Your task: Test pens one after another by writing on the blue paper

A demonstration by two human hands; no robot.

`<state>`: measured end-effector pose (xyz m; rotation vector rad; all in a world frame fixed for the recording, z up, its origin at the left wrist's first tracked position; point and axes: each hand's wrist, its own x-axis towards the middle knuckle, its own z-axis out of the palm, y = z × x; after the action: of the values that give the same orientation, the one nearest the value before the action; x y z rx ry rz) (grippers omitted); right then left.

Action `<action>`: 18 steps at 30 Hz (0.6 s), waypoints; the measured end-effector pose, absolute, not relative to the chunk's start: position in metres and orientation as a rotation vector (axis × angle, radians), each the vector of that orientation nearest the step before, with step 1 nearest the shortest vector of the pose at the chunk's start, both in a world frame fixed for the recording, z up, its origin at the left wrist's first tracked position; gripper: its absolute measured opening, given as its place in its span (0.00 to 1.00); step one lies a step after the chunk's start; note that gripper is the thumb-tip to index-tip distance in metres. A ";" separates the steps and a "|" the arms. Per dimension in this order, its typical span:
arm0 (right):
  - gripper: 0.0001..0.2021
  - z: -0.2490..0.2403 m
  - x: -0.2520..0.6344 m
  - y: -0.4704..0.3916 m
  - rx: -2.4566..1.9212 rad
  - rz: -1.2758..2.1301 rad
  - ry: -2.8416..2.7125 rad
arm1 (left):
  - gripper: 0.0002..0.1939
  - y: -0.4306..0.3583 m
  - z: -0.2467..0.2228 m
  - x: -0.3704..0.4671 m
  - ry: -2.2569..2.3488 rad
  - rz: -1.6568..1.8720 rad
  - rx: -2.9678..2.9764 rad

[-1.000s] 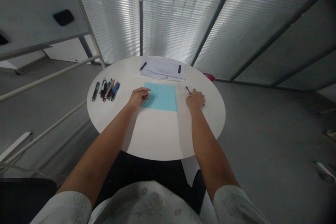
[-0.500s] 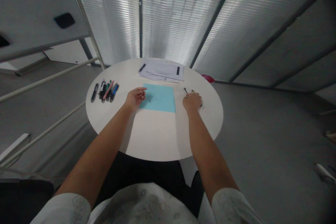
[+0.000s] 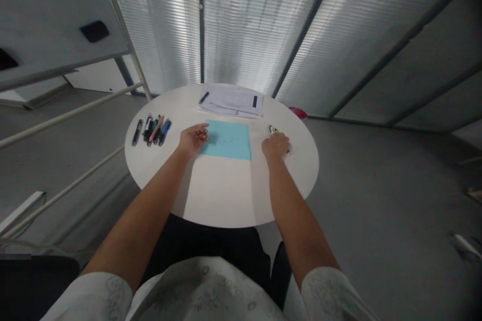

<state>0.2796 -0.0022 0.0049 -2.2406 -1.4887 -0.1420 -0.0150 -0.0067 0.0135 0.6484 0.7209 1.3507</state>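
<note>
A blue sheet of paper (image 3: 233, 143) with faint line marks lies in the middle of the round white table. My left hand (image 3: 194, 139) is at its left edge, palm turned up, fingers loosely bent and apart, holding nothing. To the right of the sheet, my right hand (image 3: 276, 144) is low over the tabletop, fingers curled down around a pen (image 3: 271, 129). The pen's dark-and-white end shows beyond the knuckles, with a yellowish bit beside it. A thin tip sticks out at the hand's right side. The fingers hide the rest, so I cannot tell how many pens are there.
Several pens (image 3: 153, 130) lie in a group on the table's left side. At the back, a stack of printed papers (image 3: 231, 101) has a dark pen (image 3: 204, 97) on it. White metal rails (image 3: 71, 113) stand left of the table. Window blinds (image 3: 241, 25) are behind it.
Near my right hand, the dark pen end that pointed out to the left has swung in beside the yellowish one. My left hand has hardly moved; the view has shifted slightly.
</note>
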 end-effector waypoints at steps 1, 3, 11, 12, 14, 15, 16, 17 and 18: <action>0.19 0.005 0.279 -0.003 -2.226 -0.152 -1.487 | 0.14 -0.006 0.013 -0.016 0.715 1.354 0.635; 0.19 0.006 0.278 -0.003 -2.170 -0.176 -1.485 | 0.14 -0.005 0.014 -0.016 0.706 1.363 0.608; 0.17 0.013 0.256 -0.004 -1.779 -0.114 -1.836 | 0.11 -0.005 0.012 -0.009 0.761 1.389 0.698; 0.16 0.013 0.251 -0.004 -1.726 -0.088 -1.903 | 0.11 -0.006 0.012 -0.007 0.775 1.386 0.734; 0.16 0.011 0.243 -0.004 -1.623 -0.049 -2.009 | 0.11 -0.008 0.012 -0.004 0.796 1.385 0.799; 0.16 0.010 0.239 -0.004 -1.580 -0.026 -2.050 | 0.11 -0.009 0.013 -0.003 0.802 1.387 0.823; 0.16 0.009 0.236 -0.004 -1.539 -0.008 -2.086 | 0.11 -0.009 0.014 -0.002 0.807 1.389 0.840; 0.16 0.008 0.232 -0.004 -1.498 0.007 -2.114 | 0.11 -0.010 0.014 -0.002 0.810 1.389 0.856; 0.17 0.008 0.229 -0.004 -1.461 0.022 -2.139 | 0.11 -0.010 0.015 -0.002 0.821 1.394 0.876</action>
<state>0.2295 -0.0037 0.0081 -1.4611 -2.1385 0.0224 -0.0019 -0.0097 0.0152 0.8759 0.8209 1.3937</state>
